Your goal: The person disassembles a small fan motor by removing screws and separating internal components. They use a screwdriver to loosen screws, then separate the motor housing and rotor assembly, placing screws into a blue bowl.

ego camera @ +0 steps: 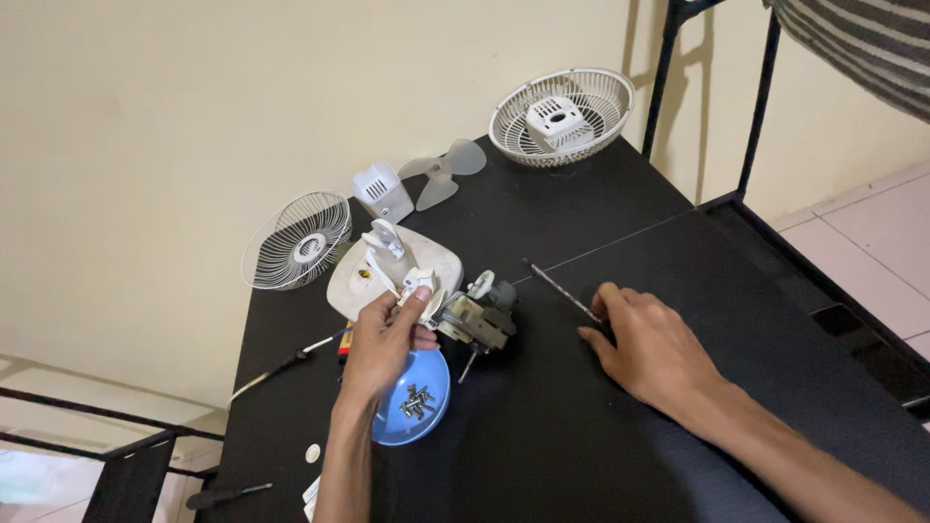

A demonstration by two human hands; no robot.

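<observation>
My left hand (385,339) grips a white plastic bracket (418,284) joined to a small fan motor (480,320), just in front of the white fan base (426,257). Below the hand sits a blue bowl (431,402) holding several screws (417,400). My right hand (654,344) rests palm down on the black table (581,436), its fingertips on the handle end of a thin screwdriver (557,284) lying flat. Whether the fingers close around the handle is hidden.
A wire fan grille (295,239) leans at the table's left edge. A second grille (562,116) holding a white cover lies at the back. A clear fan blade (441,169) and white housing (383,191) sit near the wall. More tools (281,366) lie left.
</observation>
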